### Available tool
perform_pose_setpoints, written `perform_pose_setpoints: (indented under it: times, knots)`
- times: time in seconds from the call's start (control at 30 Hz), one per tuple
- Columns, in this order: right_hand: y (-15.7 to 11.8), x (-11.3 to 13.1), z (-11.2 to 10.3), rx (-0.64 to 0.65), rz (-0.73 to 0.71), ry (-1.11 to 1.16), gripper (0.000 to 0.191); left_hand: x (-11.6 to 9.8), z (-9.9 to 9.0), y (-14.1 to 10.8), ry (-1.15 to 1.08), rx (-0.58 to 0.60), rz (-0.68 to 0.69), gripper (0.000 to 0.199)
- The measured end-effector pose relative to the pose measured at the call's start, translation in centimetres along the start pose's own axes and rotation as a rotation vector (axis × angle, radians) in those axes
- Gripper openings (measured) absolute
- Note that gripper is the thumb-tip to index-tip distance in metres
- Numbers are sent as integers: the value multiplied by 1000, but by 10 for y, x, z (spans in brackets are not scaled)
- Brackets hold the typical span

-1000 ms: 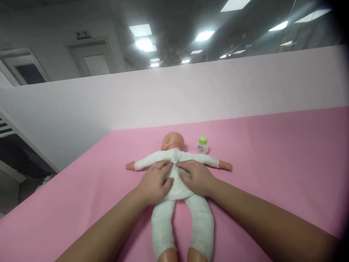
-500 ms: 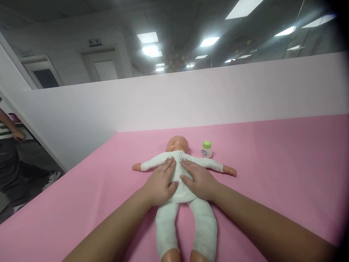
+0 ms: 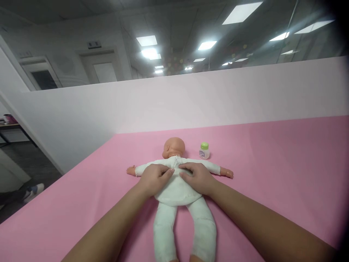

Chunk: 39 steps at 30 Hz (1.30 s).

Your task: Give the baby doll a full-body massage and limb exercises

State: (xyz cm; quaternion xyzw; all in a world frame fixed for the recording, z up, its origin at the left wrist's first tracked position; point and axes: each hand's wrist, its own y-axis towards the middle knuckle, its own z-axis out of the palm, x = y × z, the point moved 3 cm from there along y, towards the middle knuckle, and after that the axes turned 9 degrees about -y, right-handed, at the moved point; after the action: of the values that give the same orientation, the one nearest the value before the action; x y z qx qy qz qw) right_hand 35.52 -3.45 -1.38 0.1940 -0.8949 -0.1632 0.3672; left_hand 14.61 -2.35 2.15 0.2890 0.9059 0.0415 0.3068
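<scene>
A baby doll [image 3: 178, 189] lies face down on a pink-covered surface, its bald head turned to the left and its arms spread. White cloth covers its back, arms and legs. My left hand [image 3: 156, 178] rests on the left of the doll's upper back, fingers bent and thumb pointing inward. On the right side of the same back lies my right hand [image 3: 198, 177], its fingers bent toward the middle and the thumb apart from them. Neither hand lifts the doll. Beyond its right arm stands a small clear jar [image 3: 204, 151] with a green lid.
The pink cover [image 3: 272, 174] reaches back to a low white partition [image 3: 207, 98] with glass above it. Past the left edge, a person's shoe [image 3: 34, 192] shows on the dark floor, and a table [image 3: 11, 126] stands farther off.
My hands have gone from lying flat with fingers stretched to bent fingers near the doll's upper back. The person at the left has mostly left the view.
</scene>
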Motion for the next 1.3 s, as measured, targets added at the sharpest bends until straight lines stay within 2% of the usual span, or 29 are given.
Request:
perform_pose_setpoints:
  times: [0.07, 0.13, 0.2, 0.3, 0.4, 0.6, 0.7, 0.77, 0.9, 0.97, 1.03, 1.17, 1.3]
  knots:
    - [2, -3, 1, -80, -9, -65, 35, 1, 3, 1, 44, -93, 37, 43]
    - [2, -6, 4, -135, -32, -153, 46, 1, 8, 1, 117, -189, 111, 32]
    - [3, -9, 9, -96, -44, -207, 56, 4, 13, 1, 188, -225, 157, 50]
    - [3, -12, 14, 33, -30, -208, 58, 10, 19, 3, 220, -134, 122, 62]
    - [3, -12, 13, 73, -33, -201, 57, 14, 21, 4, 200, -48, 63, 63]
    - [2, -12, 13, 13, -54, -212, 59, 17, 21, 3, 189, -75, 54, 69]
    - [2, -14, 14, -52, -18, -258, 69, 26, 24, 2, 145, -87, 30, 80]
    - [3, -17, 17, -46, 50, -289, 79, 35, 28, 3, 75, -69, -21, 86]
    - [8, -25, 28, 159, 184, -281, 91, 48, 37, 7, -104, -16, -117, 91]
    - [10, -27, 33, 258, 188, -264, 93, 50, 41, 10, -162, 2, -132, 91]
    - [12, -28, 36, 298, 170, -260, 94, 51, 43, 12, -183, 10, -120, 89]
    - [14, -28, 37, 293, 151, -257, 93, 52, 47, 15, -161, 11, -82, 84]
    - [12, -21, 28, 164, 143, -236, 85, 46, 38, 11, -182, -94, -46, 77]
